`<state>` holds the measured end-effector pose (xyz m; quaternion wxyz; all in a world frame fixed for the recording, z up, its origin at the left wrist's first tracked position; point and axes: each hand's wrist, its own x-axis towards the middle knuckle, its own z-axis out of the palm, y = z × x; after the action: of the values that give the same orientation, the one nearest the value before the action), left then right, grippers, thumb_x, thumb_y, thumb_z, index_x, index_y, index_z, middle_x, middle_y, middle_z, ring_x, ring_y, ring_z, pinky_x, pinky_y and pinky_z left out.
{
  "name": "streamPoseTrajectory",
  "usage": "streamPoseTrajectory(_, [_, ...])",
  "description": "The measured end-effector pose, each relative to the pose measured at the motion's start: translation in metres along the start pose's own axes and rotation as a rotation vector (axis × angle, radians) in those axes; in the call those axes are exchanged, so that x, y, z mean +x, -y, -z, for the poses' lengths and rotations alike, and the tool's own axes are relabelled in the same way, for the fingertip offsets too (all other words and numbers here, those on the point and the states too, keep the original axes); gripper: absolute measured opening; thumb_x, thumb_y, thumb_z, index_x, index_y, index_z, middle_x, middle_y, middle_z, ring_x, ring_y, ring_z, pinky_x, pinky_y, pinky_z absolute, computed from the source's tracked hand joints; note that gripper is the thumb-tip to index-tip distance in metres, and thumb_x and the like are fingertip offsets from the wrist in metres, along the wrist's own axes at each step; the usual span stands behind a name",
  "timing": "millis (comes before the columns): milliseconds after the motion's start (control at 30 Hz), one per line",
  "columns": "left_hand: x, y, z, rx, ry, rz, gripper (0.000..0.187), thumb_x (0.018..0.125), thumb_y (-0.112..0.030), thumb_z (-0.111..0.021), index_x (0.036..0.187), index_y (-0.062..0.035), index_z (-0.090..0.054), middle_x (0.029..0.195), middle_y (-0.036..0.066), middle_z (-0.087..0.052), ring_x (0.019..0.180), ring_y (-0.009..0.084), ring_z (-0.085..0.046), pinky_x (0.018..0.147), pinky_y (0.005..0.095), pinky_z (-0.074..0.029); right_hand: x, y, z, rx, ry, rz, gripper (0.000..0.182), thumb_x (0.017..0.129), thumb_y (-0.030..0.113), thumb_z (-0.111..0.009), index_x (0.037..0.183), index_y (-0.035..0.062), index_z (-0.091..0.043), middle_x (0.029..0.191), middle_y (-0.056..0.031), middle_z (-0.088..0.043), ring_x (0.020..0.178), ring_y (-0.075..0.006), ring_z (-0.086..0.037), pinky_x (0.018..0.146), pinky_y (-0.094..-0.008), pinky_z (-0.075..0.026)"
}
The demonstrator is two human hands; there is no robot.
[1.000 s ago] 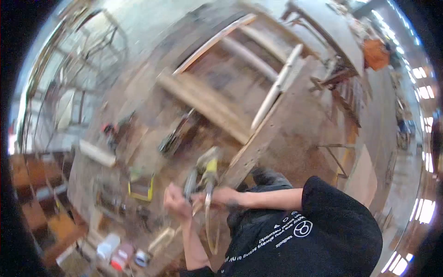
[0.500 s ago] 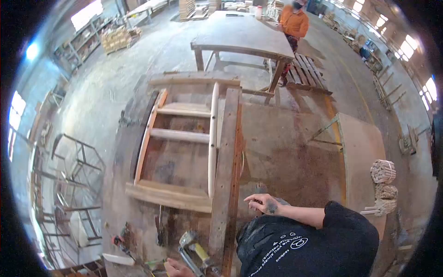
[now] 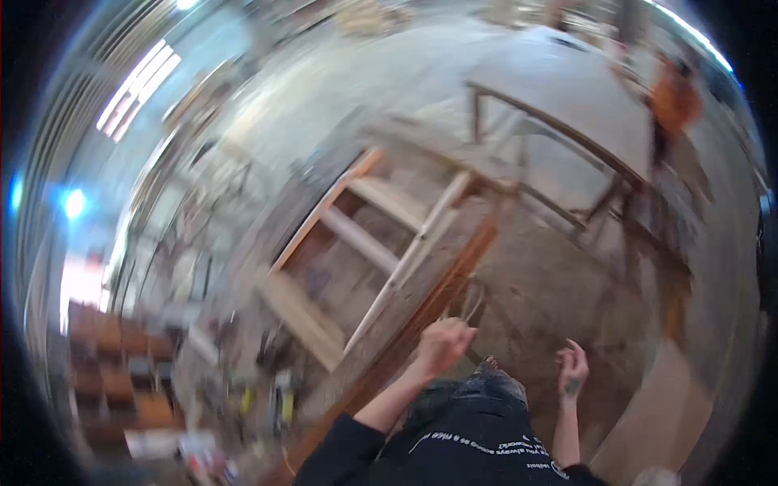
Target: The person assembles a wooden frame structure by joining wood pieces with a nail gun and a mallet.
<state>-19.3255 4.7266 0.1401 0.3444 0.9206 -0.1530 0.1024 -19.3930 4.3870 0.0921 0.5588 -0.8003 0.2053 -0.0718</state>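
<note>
My left hand (image 3: 446,346) is raised in front of my body at the bench's near edge, its fingers curled into a fist. Whatever the fist may hold is hidden and blurred. To its right my right hand (image 3: 573,370) hangs beside my body, fingers bent but apart, with nothing in it. A ladder-like wooden frame (image 3: 363,236) with two crossbars lies on the bench, beyond my left hand. Along its near side runs a long brown wooden beam (image 3: 417,320). A blurred nail gun (image 3: 284,397) rests on the bench left of my left arm.
Behind stands a large table (image 3: 559,81), with a person in orange (image 3: 677,97) beside it. Stacked brown wooden pieces (image 3: 113,364) are at lower left. A pale panel (image 3: 660,405) stands at lower right.
My view has swung, tilting the scene and blurring it. My left hand has left the spot beside the nail gun and come up in front of me. My right hand now hangs farther right.
</note>
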Motion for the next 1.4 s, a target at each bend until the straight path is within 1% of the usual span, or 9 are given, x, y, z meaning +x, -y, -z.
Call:
streamPoseTrajectory(167, [-0.022, -0.009, -0.001, 0.105, -0.128, 0.294, 0.023, 0.089, -0.025, -0.068, 0.077, -0.0057, -0.066, 0.078, 0.013, -0.065, 0.076, 0.0324, -0.066, 0.068, 0.0419, -0.052, 0.087, -0.018, 0.018, 0.067, 0.103, -0.021, 0.032, 0.105, 0.023, -0.052, 0.130, 0.0056, -0.061, 0.090, -0.0023, -0.065, 0.073, -0.0093, -0.057, 0.065, -0.0249, -0.048])
streamPoseTrajectory(433, [-0.149, 0.037, 0.100, 0.316, -0.659, 0.963, 0.028, 0.095, -0.029, -0.061, 0.081, -0.0049, -0.065, 0.081, 0.018, -0.067, 0.077, 0.0376, -0.067, 0.067, 0.0471, -0.052, 0.148, 0.047, -0.129, 0.082, 0.616, 0.262, 0.031, 0.105, 0.021, -0.052, 0.128, 0.0047, -0.062, 0.089, 0.0000, -0.064, 0.072, -0.0061, -0.053, 0.063, -0.0217, -0.045])
streamPoseTrajectory(733, [-0.372, 0.096, 0.283, 0.622, -0.881, 1.655, 0.037, 0.098, -0.037, -0.054, 0.088, -0.0039, -0.068, 0.089, 0.021, -0.069, 0.084, 0.0401, -0.066, 0.073, 0.0488, -0.049, 0.023, 0.138, -0.325, 0.152, 0.884, 0.394, 0.026, 0.103, 0.016, -0.054, 0.123, 0.0027, -0.064, 0.085, -0.0003, -0.065, 0.073, -0.0073, -0.056, 0.066, -0.0221, -0.047])
streamPoseTrajectory(800, [-0.456, 0.157, 0.324, 0.726, -0.718, 1.789, 0.040, 0.097, -0.038, -0.053, 0.098, -0.0020, -0.070, 0.093, 0.023, -0.070, 0.090, 0.0408, -0.067, 0.078, 0.0488, -0.052, -0.013, 0.138, -0.352, 0.069, 0.909, 0.373, 0.025, 0.101, 0.014, -0.056, 0.122, 0.0050, -0.065, 0.088, -0.0031, -0.067, 0.077, -0.0079, -0.058, 0.071, -0.0225, -0.048])
streamPoseTrajectory(967, [-0.652, 0.311, 0.362, 0.773, -0.372, 1.754, 0.047, 0.097, -0.042, -0.054, 0.096, 0.0013, -0.071, 0.099, 0.025, -0.070, 0.094, 0.0431, -0.066, 0.079, 0.0540, -0.050, -0.076, 0.148, -0.359, -0.247, 0.936, 0.368, 0.025, 0.096, 0.011, -0.058, 0.118, 0.0062, -0.067, 0.097, -0.0080, -0.072, 0.081, -0.0127, -0.064, 0.073, -0.0282, -0.051])
streamPoseTrajectory(1000, [-0.683, 0.343, 0.359, 0.678, -0.492, 1.768, 0.053, 0.096, -0.047, -0.054, 0.094, 0.0035, -0.071, 0.097, 0.026, -0.069, 0.093, 0.0452, -0.065, 0.080, 0.0551, -0.050, -0.081, 0.149, -0.355, -0.309, 0.915, 0.401, 0.024, 0.096, 0.011, -0.058, 0.118, 0.0056, -0.067, 0.096, -0.0076, -0.072, 0.080, -0.0134, -0.064, 0.072, -0.0287, -0.051])
streamPoseTrajectory(1133, [-0.679, 0.360, 0.358, 0.833, -0.200, 1.756, 0.064, 0.094, -0.055, -0.054, 0.094, 0.0074, -0.065, 0.095, 0.031, -0.066, 0.093, 0.0485, -0.064, 0.082, 0.0553, -0.049, -0.080, 0.132, -0.332, -0.331, 0.737, 0.321, 0.023, 0.097, 0.013, -0.059, 0.117, 0.0050, -0.067, 0.091, -0.0076, -0.071, 0.076, -0.0148, -0.063, 0.068, -0.0288, -0.051])
streamPoseTrajectory(1267, [-0.680, 0.377, 0.361, 0.693, -0.366, 1.886, 0.055, 0.094, -0.044, -0.060, 0.103, 0.0101, -0.065, 0.102, 0.034, -0.066, 0.094, 0.0496, -0.063, 0.083, 0.0551, -0.049, -0.077, 0.141, -0.308, -0.359, 0.559, 0.072, 0.023, 0.099, 0.014, -0.056, 0.117, 0.0053, -0.067, 0.082, -0.0056, -0.069, 0.064, -0.0093, -0.058, 0.060, -0.0261, -0.047])
streamPoseTrajectory(1400, [-0.686, 0.391, 0.382, 0.592, -0.718, 2.061, 0.049, 0.095, -0.039, -0.062, 0.104, 0.0089, -0.068, 0.096, 0.030, -0.069, 0.089, 0.0442, -0.066, 0.078, 0.0529, -0.051, -0.066, 0.122, -0.301, -0.388, 0.533, 0.093, 0.023, 0.099, 0.011, -0.055, 0.118, 0.0052, -0.066, 0.078, -0.0032, -0.067, 0.061, -0.0083, -0.055, 0.058, -0.0257, -0.047])
